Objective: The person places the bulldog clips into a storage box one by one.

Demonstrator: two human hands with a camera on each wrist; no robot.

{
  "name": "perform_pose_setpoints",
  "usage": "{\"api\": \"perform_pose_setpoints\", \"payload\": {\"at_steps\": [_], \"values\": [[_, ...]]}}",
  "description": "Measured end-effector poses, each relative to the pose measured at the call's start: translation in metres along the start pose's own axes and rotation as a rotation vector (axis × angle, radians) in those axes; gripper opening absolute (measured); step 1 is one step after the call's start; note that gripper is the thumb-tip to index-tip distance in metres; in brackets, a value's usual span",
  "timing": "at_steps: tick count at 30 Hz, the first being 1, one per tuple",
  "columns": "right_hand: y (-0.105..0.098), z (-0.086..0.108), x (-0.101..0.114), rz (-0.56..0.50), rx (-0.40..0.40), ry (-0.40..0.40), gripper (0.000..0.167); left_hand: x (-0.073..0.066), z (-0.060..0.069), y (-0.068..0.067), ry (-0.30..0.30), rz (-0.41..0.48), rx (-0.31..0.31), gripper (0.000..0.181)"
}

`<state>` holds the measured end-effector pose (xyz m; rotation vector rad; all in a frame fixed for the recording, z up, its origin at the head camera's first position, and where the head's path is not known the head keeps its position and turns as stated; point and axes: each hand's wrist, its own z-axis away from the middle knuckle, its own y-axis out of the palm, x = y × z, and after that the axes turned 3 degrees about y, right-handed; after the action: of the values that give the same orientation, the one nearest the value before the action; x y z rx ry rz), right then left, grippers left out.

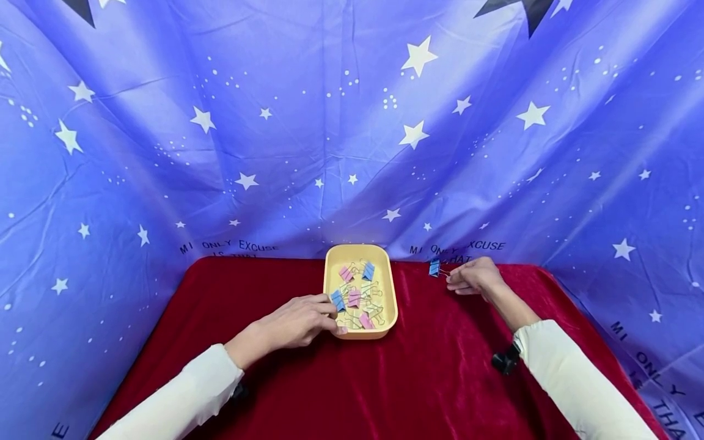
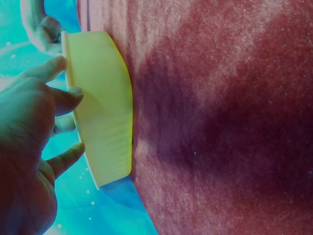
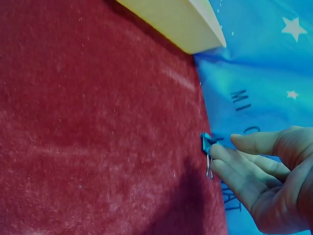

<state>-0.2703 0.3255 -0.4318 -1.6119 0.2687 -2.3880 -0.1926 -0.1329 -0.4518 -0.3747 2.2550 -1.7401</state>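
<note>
A yellow tray [image 1: 393,293] stands near the back of the table, holding several pink, blue and pale binder clips. My left hand [image 1: 302,321] holds the tray's left rim near its front corner. In the left wrist view, fingertips [image 2: 76,91] bend over the rim beside the outer wall. To the tray's right, a blue binder clip [image 1: 434,267] is at the table's back edge. My right hand [image 1: 477,278] reaches to its wire handle with extended fingers. In the right wrist view, the thumb stands apart from the other fingers, and fingertips meet the clip [image 3: 206,143].
A red velvet cloth [image 1: 429,385] covers the table. Behind and at both sides hangs a blue curtain [image 1: 308,146] with white stars and lettering; it meets the table's back edge.
</note>
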Motion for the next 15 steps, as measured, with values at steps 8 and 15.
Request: {"api": "perform_pose_setpoints", "payload": {"at_steps": [8, 15], "values": [[-0.004, -0.015, -0.001, -0.091, -0.104, 0.038, 0.02, 0.0, 0.0, 0.001, 0.005, -0.008, -0.001, 0.04], [0.003, -0.033, 0.002, -0.16, -0.186, 0.076, 0.008, 0.001, 0.0, 0.001, 0.005, -0.023, 0.006, 0.038]]}}
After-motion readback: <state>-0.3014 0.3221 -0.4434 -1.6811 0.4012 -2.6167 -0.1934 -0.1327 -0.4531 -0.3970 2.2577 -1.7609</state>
